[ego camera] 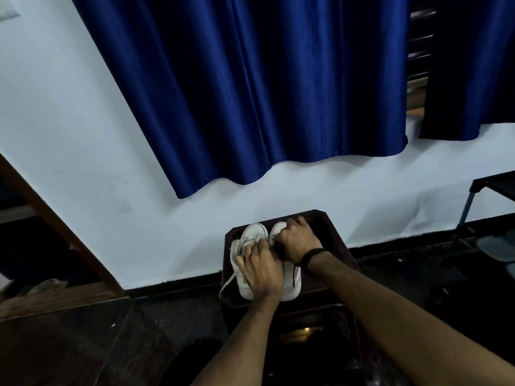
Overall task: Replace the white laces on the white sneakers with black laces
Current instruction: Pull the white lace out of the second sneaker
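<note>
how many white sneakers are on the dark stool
2. The left white sneaker lies under the left hand; the right white sneaker sits beside it, under the right hand, both on the dark wooden stool.

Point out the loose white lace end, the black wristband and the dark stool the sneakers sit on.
white lace end (229, 280), head view, on the strand trailing off the left sneaker.
black wristband (310, 257), head view, on the band at the right wrist.
dark stool (338, 246), head view, on its bare top right of the sneakers.
</note>
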`<state>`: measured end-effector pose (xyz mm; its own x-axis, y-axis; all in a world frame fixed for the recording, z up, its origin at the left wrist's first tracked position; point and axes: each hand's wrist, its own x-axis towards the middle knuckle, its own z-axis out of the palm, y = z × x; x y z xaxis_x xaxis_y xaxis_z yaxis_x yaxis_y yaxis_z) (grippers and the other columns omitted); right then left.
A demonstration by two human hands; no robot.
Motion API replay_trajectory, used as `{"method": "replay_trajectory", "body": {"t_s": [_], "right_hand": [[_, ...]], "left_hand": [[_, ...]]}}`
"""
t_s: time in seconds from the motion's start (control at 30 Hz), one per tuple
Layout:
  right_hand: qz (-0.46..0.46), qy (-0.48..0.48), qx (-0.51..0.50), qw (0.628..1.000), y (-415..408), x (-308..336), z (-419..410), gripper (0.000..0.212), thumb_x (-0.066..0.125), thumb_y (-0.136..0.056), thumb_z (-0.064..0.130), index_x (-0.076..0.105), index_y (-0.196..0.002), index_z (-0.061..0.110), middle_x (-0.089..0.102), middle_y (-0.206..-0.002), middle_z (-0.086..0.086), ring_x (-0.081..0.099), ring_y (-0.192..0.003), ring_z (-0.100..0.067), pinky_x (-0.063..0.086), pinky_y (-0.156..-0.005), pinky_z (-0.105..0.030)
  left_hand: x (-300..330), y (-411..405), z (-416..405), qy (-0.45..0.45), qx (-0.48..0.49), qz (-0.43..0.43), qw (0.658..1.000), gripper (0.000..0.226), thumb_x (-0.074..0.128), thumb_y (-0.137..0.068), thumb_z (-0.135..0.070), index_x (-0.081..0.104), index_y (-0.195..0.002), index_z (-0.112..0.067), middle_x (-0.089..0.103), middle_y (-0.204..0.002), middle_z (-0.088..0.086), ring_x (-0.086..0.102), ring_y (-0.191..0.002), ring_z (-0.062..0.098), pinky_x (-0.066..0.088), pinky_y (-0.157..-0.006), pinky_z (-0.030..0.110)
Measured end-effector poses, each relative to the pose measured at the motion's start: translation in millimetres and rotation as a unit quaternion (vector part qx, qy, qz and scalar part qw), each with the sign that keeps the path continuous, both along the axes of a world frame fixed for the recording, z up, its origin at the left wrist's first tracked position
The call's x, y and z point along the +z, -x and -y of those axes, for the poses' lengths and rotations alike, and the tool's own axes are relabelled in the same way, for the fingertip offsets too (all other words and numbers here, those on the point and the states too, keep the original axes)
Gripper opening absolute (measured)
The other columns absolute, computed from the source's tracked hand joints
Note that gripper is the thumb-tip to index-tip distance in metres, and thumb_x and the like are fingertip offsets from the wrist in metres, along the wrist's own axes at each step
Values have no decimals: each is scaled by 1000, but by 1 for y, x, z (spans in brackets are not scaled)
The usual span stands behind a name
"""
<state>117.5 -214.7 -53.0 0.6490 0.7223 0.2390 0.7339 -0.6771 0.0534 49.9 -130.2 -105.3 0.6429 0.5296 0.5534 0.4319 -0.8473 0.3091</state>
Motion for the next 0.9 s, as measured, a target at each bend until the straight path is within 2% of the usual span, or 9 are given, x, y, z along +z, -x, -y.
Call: {"method": "replay_trajectory", "body": {"t_s": [0.1, 0.17, 0.33, 0.47, 0.53, 0.6, 0.67, 0.77, 0.9], "right_hand": [[24, -54, -34, 998, -6, 2, 4, 30, 49, -82, 37, 72, -94, 22, 68, -96, 1, 49, -109, -24, 28, -92, -38], [9, -140, -132, 981, -14, 7, 15, 21, 54, -82, 29, 72, -93, 27, 69, -96, 4, 52, -104, -23, 32, -87, -38], [-108, -427, -342, 830, -38, 20, 58, 18, 59, -81, 22, 72, -92, 25, 72, -95, -1, 60, -98, -27, 44, -86, -38], [-121, -316, -345, 875, -35, 12, 64, 32, 64, -82, 35, 65, -111, 21, 63, -113, -6, 50, -111, -29, 41, -91, -40], [-133, -351, -291, 880, -23, 4, 55, 46, 69, -77, 36, 58, -119, 19, 54, -120, -7, 48, -114, -28, 43, -92, -41], [-193, -382, -209, 879, -10, -2, 43, 41, 70, -73, 33, 60, -111, 21, 56, -115, -5, 55, -106, -26, 49, -87, -36], [-257, -343, -177, 886, 0, -9, 30, 35, 69, -72, 29, 62, -105, 20, 62, -106, -6, 62, -98, -26, 52, -81, -34], [-297, -350, -190, 868, 11, -24, 20, 29, 64, -77, 22, 61, -105, 16, 68, -96, -14, 65, -92, -32, 54, -76, -36], [-300, -410, -228, 831, 14, -30, 16, 30, 63, -78, 21, 56, -106, 16, 66, -92, -15, 63, -89, -35, 52, -74, -37]], "left_hand": [[1, 1, -1, 14, 10, -10, 1000, 11, 71, -71, -18, 65, -81, -15, 71, -78, 4, 65, -94, 26, 41, -92, 46], [2, 2, 0, 18, 16, -26, 999, 13, 69, -71, -21, 64, -81, -15, 70, -75, 4, 65, -90, 28, 43, -87, 46], [2, 2, 1, 28, 18, -42, 999, 13, 68, -73, -25, 61, -80, -17, 69, -75, 2, 63, -90, 26, 41, -84, 45], [5, 1, 4, -5, -8, -33, 999, 11, 71, -76, -21, 63, -83, -19, 68, -78, 2, 63, -87, 26, 41, -79, 43], [7, -3, 2, -47, -40, -45, 997, 24, 72, -70, -14, 66, -93, -19, 66, -87, 3, 61, -89, 26, 40, -81, 42], [11, -10, -3, -84, -82, -80, 990, 33, 73, -69, -15, 68, -100, -20, 63, -97, 3, 59, -94, 26, 42, -81, 40], [18, -17, -12, -119, -126, -120, 977, 29, 71, -76, -23, 68, -105, -24, 60, -103, 1, 55, -100, 25, 43, -83, 39], [32, -28, -23, -133, -181, -178, 958, 24, 57, -88, -29, 69, -108, -25, 59, -107, -1, 50, -109, 22, 38, -90, 36], [35, -37, -30, -126, -177, -171, 961, 14, 55, -88, -27, 67, -88, -20, 61, -95, -2, 55, -101, 21, 41, -83, 35]]}}
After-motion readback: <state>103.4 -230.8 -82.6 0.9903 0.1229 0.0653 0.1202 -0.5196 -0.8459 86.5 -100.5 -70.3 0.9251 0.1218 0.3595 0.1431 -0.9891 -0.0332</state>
